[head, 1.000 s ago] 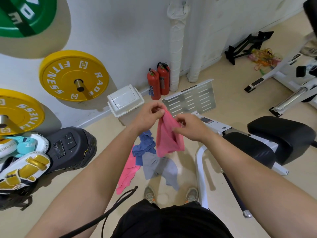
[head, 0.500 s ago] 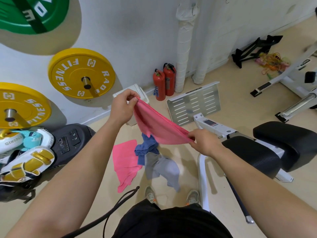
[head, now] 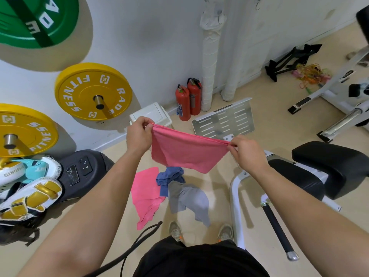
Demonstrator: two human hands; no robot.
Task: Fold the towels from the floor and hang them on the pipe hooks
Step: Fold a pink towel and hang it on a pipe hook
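You're holding the towel (head: 185, 152) out in front of you, above the floor, with its top edge pulled taut so the cloth is hanging flat, ready for a fold. Your left hand (head: 139, 134) is pinching one top corner and your right hand (head: 245, 150) the other, fingers curled tight on the cloth. Below, the heap (head: 179, 188) is lying by your feet. Ahead, the pipe (head: 209, 56) is standing against the wall, a hook (head: 219, 16) showing near its top.
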